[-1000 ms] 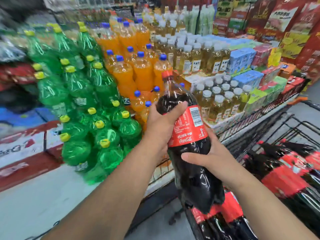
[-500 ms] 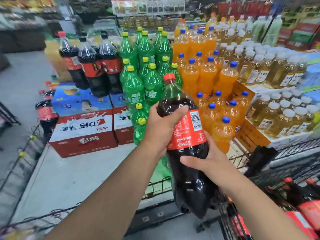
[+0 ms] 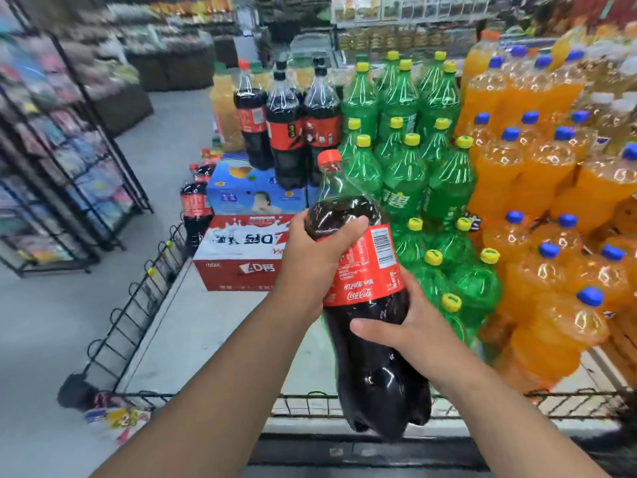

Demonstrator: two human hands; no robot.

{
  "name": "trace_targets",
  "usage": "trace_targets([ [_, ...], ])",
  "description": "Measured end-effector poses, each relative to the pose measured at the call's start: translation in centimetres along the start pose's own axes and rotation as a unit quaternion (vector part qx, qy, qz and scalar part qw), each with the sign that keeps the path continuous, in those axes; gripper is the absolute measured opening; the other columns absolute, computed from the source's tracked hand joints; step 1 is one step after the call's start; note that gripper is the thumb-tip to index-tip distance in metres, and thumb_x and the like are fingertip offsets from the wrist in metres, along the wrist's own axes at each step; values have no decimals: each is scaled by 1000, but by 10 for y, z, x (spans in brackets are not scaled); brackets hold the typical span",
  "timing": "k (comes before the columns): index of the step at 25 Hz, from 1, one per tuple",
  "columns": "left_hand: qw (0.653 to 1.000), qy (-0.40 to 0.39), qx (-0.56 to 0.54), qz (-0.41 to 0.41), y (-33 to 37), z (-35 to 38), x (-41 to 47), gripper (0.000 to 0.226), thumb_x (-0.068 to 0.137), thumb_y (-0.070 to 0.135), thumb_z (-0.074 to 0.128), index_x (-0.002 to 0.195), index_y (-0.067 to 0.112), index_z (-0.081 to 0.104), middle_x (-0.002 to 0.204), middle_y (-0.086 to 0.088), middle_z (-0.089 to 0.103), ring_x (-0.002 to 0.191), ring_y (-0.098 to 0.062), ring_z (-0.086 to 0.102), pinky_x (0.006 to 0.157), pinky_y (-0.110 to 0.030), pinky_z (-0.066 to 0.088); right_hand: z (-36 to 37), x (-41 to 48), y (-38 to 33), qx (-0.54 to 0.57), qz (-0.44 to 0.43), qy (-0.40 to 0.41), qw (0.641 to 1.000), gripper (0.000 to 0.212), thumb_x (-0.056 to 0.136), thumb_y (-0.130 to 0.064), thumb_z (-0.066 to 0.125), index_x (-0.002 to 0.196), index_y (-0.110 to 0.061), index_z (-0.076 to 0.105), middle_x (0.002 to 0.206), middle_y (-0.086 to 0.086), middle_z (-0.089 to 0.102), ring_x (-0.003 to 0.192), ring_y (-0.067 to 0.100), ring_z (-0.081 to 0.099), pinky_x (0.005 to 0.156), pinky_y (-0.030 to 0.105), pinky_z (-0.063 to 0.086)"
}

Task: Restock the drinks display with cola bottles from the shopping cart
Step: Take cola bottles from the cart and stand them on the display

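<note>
A large cola bottle [image 3: 370, 270] with a red cap and red label is held upright in mid-air over the front rail of the display. My left hand [image 3: 310, 267] wraps its shoulder from the left. My right hand [image 3: 405, 331] grips its lower body from the right. Three cola bottles [image 3: 287, 122] stand at the back on a blue carton [image 3: 255, 193]. Two more cola bottles [image 3: 194, 205] stand at the display's left edge. The shopping cart is out of view.
Green soda bottles [image 3: 403, 157] fill the middle of the display and orange soda bottles [image 3: 537, 174] the right. A red and white carton [image 3: 241, 253] sits on the pale display floor [image 3: 206, 326]. A black wire rail [image 3: 134, 298] edges the display. Magazine racks [image 3: 58, 160] stand at left.
The view has swung left, away from the cart. The bottle stays in both hands and now sits nearer the display's open left part, with the stacked cola bottles closer.
</note>
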State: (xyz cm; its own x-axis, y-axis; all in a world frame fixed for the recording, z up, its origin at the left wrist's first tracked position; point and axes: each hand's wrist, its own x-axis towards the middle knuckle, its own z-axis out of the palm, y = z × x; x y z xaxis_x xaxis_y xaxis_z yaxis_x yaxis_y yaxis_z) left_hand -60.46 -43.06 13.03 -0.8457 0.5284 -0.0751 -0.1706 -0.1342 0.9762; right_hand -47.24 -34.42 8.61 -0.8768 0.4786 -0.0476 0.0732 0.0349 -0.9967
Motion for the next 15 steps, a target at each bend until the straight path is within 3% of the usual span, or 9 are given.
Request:
trace_targets([
  [2, 1000, 27, 2, 6, 7, -6, 17, 46, 79, 22, 86, 114, 22, 57, 104, -11, 76, 90, -27, 76, 82, -43, 63, 5, 26, -4, 17, -9, -32, 999, 92, 45, -27, 92, 125, -40, 47, 111, -18, 71, 103, 3, 67, 85, 19, 53],
  [4, 998, 59, 2, 12, 12, -10, 35, 40, 82, 19, 82, 114, 21, 57, 98, -7, 76, 82, -21, 74, 76, -38, 63, 8, 52, -6, 20, -17, -59, 998, 97, 44, -29, 92, 130, -37, 46, 113, -15, 71, 105, 5, 68, 90, 24, 53],
  [9, 994, 107, 7, 30, 23, -18, 65, 65, 68, 27, 89, 124, 16, 58, 104, -10, 76, 85, -21, 75, 79, -40, 63, 12, 104, -6, 22, -27, -110, 993, 106, 42, -38, 93, 136, -38, 44, 119, -11, 69, 108, 10, 67, 100, 39, 50],
  [13, 991, 128, 5, 25, 26, -29, 83, 58, 78, 21, 86, 127, 17, 55, 109, -13, 76, 94, -27, 76, 82, -43, 63, 17, 131, -8, 25, -24, -141, 989, 96, 39, -39, 90, 126, -43, 48, 111, -17, 71, 101, 4, 69, 85, 25, 52],
  [15, 992, 121, 18, 16, 27, -37, 90, 65, 73, 24, 90, 127, 22, 54, 110, -8, 76, 95, -26, 76, 81, -43, 63, 21, 141, -9, 20, -26, -147, 989, 94, 39, -40, 90, 124, -42, 49, 108, -20, 71, 99, 2, 69, 79, 17, 51],
])
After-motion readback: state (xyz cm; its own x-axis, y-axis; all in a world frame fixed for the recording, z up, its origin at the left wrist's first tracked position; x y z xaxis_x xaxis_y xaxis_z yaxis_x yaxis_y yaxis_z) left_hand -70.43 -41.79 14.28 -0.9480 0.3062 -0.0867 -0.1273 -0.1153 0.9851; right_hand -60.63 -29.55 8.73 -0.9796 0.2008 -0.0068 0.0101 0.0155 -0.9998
